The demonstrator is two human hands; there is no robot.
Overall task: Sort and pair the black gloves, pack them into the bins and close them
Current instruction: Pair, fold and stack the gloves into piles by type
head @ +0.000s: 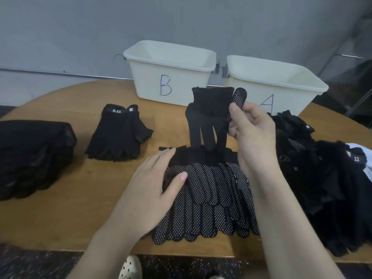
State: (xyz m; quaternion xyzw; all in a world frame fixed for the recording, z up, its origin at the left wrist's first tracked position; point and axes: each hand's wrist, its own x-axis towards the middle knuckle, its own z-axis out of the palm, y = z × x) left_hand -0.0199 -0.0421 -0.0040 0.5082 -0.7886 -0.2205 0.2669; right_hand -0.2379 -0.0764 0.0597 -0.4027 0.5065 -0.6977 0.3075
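Black gloves lie in four groups on the wooden worktop [60, 218]: a dotted stack [211, 198] in the middle, a fingerless pair [118, 135] marked 5.11, a folded pile [34, 156] far left, a loose heap [322, 178] at right. The left hand [153, 184] rests flat, fingers straight, on the stack. The right hand [251, 127] pinches one dotted glove [209, 117] upright, fingers hanging down. Two cream bins, B [169, 77] and A [281, 91], stand open behind
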